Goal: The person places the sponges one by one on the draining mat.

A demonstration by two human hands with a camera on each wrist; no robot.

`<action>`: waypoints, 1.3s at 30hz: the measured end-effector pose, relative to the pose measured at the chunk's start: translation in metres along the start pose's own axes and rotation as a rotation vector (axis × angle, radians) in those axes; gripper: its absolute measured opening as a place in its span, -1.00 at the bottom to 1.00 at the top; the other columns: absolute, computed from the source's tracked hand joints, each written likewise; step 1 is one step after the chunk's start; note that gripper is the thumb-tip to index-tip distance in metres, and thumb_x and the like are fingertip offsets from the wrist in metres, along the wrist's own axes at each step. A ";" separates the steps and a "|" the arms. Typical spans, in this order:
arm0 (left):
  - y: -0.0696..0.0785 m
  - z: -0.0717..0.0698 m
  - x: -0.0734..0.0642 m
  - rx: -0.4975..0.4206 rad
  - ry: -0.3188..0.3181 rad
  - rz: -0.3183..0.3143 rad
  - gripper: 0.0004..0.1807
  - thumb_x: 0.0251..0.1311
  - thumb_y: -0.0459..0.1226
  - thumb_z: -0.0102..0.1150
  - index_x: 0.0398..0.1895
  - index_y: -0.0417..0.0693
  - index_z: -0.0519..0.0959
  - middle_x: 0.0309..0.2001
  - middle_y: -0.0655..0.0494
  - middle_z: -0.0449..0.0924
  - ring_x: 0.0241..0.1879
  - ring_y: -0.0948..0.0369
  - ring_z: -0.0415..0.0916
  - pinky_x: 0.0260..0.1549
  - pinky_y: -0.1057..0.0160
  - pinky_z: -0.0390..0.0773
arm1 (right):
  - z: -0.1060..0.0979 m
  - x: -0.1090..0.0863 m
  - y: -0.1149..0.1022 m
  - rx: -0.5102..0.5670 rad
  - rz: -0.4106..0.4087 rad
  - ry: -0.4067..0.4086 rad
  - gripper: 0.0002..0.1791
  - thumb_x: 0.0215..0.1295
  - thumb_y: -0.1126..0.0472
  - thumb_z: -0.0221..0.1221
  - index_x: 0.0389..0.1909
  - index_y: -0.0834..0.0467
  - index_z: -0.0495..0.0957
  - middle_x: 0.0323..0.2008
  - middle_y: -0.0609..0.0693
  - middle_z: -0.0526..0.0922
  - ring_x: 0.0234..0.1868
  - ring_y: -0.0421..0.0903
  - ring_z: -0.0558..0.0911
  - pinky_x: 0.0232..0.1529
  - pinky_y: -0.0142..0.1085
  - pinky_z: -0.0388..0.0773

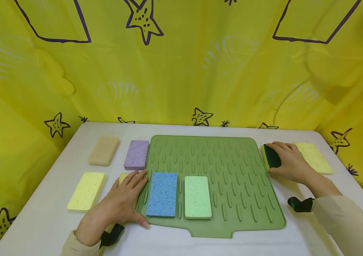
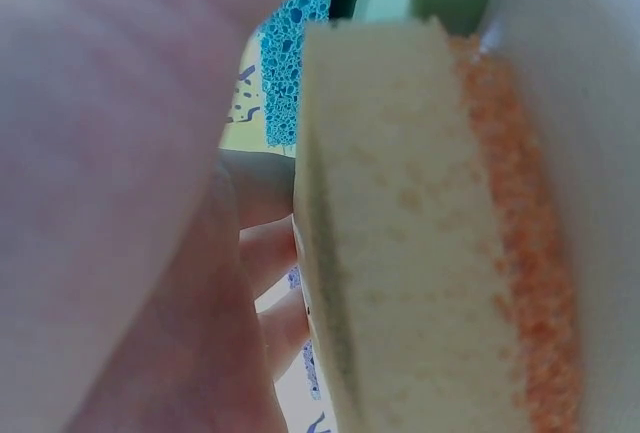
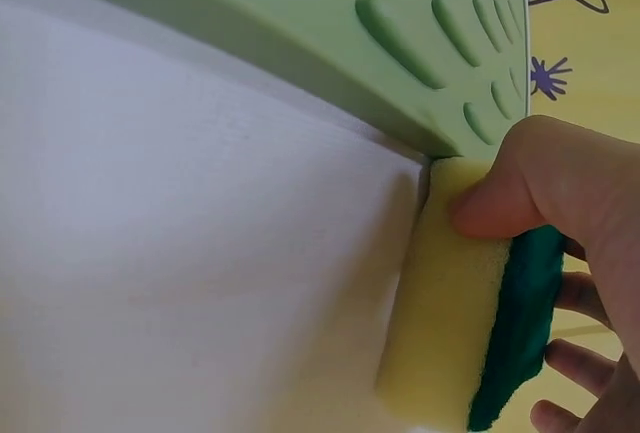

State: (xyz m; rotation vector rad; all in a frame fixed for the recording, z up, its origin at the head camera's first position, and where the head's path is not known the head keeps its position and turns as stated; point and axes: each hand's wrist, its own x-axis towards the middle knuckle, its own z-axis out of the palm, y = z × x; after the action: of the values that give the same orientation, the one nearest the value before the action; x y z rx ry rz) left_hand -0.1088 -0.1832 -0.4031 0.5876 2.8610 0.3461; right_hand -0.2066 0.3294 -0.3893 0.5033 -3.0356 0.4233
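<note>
**The right hand is gripping one yellow-and-green sponge; the left hand is lying over one cream-and-orange sponge**

Seven sponges and one block are occupying the white tabletop, together with one green mat, which is lying between the two hands. The right hand is clamping its sponge at the mat's right edge, the thumb pressing the yellow side and the fingers touching the dark green side. The left hand is keeping its thumb and fingers apart near the mat's left edge; its fingertips are partly hiding in the left wrist view.

Two sponges are lying on the mat: one blue sponge just right of the left hand, then one pale green sponge. Beyond the left hand, one purple sponge and one beige block are lying. Of two pale yellow sponges, one is lying left of the left hand, the other just right of the right hand.
</note>
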 end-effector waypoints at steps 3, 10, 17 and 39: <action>0.000 0.001 0.000 -0.002 0.003 0.006 0.52 -0.57 0.48 0.41 0.54 -0.12 0.12 0.60 0.00 -0.05 0.54 -0.16 -0.06 0.24 -0.56 0.06 | 0.000 -0.002 0.000 0.001 -0.003 0.011 -0.06 -0.10 0.20 0.42 0.36 0.34 0.28 0.31 0.45 0.29 0.23 0.49 0.21 0.07 0.37 0.23; 0.000 0.000 -0.002 -0.015 0.008 0.001 0.51 -0.57 0.43 0.46 0.54 -0.14 0.13 0.60 -0.01 -0.05 0.54 -0.17 -0.05 0.25 -0.56 0.04 | 0.000 -0.004 -0.005 0.023 -0.009 0.028 -0.05 -0.10 0.20 0.44 0.35 0.37 0.26 0.27 0.45 0.29 0.19 0.45 0.29 0.05 0.37 0.28; 0.000 0.000 -0.003 -0.027 0.009 0.003 0.51 -0.57 0.43 0.46 0.53 -0.15 0.13 0.59 -0.03 -0.05 0.53 -0.19 -0.04 0.25 -0.56 0.03 | -0.001 -0.009 -0.021 0.037 -0.043 0.072 -0.09 -0.11 0.21 0.42 0.32 0.36 0.30 0.22 0.39 0.34 0.10 0.36 0.40 -0.03 0.28 0.41; -0.001 0.000 -0.001 -0.010 0.005 0.009 0.55 -0.61 0.51 0.38 0.54 -0.15 0.13 0.59 -0.04 -0.03 0.53 -0.20 -0.04 0.23 -0.58 0.03 | 0.018 -0.032 -0.118 0.017 -0.227 -0.040 -0.04 -0.13 0.12 0.43 0.40 0.17 0.32 0.29 0.12 0.42 0.23 0.16 0.47 0.16 0.14 0.49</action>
State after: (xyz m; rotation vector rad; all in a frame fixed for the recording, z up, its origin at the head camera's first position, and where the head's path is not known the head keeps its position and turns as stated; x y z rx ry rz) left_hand -0.1083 -0.1840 -0.4035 0.5985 2.8605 0.3637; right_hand -0.1379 0.2268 -0.3787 0.8552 -2.9667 0.4313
